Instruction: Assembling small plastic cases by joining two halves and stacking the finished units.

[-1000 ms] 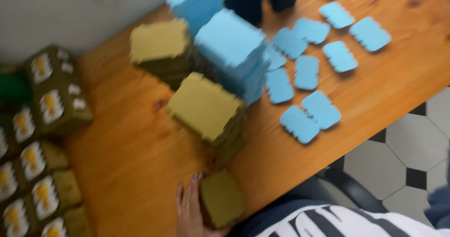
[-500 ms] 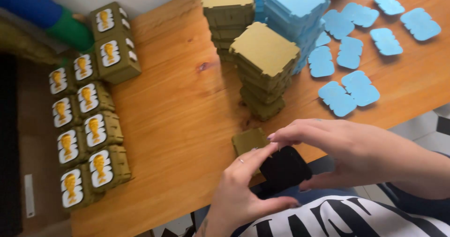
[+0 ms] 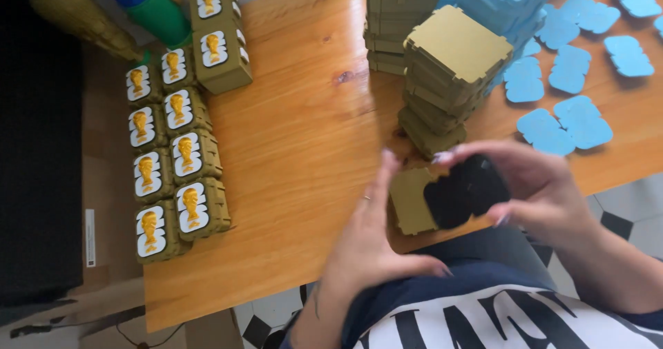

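Warm orange wooden surface [image 3: 297, 149] carries a leaning stack of olive notched cardboard panels [image 3: 449, 73] just beyond the right hand [image 3: 532, 183], whose grip clamps a black rounded-square card [image 3: 466, 191] over a flat olive cardboard piece [image 3: 411, 200] beside the spread-fingered left hand [image 3: 369, 238], so a careless knuckle could topple that stack.

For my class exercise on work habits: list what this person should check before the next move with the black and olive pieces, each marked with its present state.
1. Black rounded square piece gripped in the right hand: ok.
2. Olive flat card piece lies on the wooden table near the edge: ok.
3. Left hand holding anything: cannot tell.
4. Olive stack of card pieces standing straight: not ok, it leans.
5. Finished olive boxes with gold emblems lined up aside: ok.
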